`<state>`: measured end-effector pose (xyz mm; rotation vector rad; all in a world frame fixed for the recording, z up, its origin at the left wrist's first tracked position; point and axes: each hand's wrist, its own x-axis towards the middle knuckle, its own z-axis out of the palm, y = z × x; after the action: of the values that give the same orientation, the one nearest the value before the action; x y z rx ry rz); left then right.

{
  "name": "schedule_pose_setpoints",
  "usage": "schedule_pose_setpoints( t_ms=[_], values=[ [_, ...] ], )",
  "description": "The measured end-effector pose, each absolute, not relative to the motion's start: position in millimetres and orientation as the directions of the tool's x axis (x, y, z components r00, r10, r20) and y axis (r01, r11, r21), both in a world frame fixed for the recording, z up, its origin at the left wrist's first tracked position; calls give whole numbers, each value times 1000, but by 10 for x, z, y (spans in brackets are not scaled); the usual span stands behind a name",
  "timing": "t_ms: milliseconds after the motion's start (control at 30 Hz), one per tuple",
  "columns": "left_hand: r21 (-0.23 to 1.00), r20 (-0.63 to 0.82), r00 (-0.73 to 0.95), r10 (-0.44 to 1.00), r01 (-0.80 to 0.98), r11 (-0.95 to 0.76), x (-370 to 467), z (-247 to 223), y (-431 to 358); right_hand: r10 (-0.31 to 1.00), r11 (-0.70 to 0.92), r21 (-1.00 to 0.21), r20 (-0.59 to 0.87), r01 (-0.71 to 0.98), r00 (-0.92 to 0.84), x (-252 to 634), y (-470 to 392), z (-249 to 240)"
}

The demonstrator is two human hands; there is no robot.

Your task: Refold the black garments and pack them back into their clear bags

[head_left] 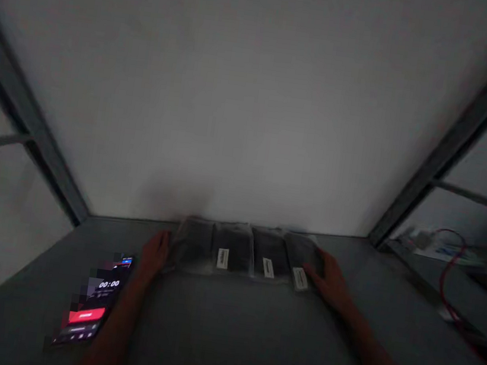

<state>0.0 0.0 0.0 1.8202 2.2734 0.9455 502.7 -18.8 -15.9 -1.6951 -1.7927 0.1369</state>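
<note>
Several flat, dark packets in clear plastic bags lie side by side in a row against the back wall. At the left end is an unlabelled bagged packet [193, 245], and beside it lies one with a white label [223, 258]. Another labelled packet [268, 254] follows, then the rightmost bagged packet [299, 251], slightly slanted. My left hand [155, 253] rests at the outer edge of the leftmost packet; its fingers are dim and blurred. My right hand [328, 279] is closed on the outer edge of the rightmost packet, thumb over its top, other fingers at the far side.
A lit phone [97, 301] showing 00:00 lies left of my left forearm on the grey tabletop [241, 338]. Metal posts [424, 170] flank the pale back wall [254, 100]. A red cable [444, 275] loops at the right, near blurred clutter.
</note>
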Motion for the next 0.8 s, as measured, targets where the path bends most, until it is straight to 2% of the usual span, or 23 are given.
schedule_pose_setpoints(
  t_ms=[267, 467, 633, 800],
  values=[
    [466, 342, -204, 917, 884, 23, 111, -56, -3, 904, 181, -494, 424, 850, 54, 5078, -138, -247],
    [428, 340, -140, 930, 904, -20, 86, -65, 11, 915, 145, -514, 395, 845, 83, 5081, -167, -153],
    [413, 331, -144, 933, 911, -6, 70, -92, 35, 928, 149, -572, 363, 807, 86, 5112, -180, -117],
    [403, 330, -159, 930, 915, 13, 50, -104, 39, 937, 135, -571, 339, 810, 83, 5106, -185, -119]
  ],
)
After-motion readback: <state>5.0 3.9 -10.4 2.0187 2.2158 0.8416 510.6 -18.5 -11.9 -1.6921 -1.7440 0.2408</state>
